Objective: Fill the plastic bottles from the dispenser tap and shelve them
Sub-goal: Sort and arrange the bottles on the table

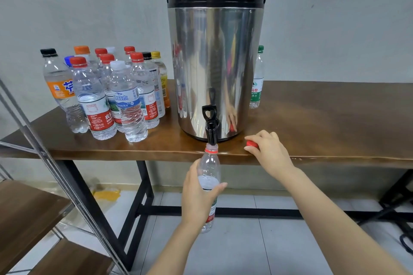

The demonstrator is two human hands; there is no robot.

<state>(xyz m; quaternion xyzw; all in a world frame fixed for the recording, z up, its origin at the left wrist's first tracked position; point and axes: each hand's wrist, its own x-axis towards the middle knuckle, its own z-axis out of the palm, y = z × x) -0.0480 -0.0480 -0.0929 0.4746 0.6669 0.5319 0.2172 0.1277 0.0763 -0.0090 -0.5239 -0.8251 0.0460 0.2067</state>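
At frame centre, left hand point(196, 196) grips an open bottle point(209, 167) under the tap point(210, 127), right hand point(268, 152) pinches its cap point(252, 144); shelving awaits.

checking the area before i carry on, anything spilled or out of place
Yes: a yellow-orange patch lies on the floor under the table, against the wall. It looks like a spilled drink. The bottles all stand upright.

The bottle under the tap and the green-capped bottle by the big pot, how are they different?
The bottle under the tap is uncapped; the green-capped bottle is closed. The bottle under the tap is held by the left hand below the table edge; the green-capped bottle stands on the table, half hidden behind the dispenser. Both are clear plastic.
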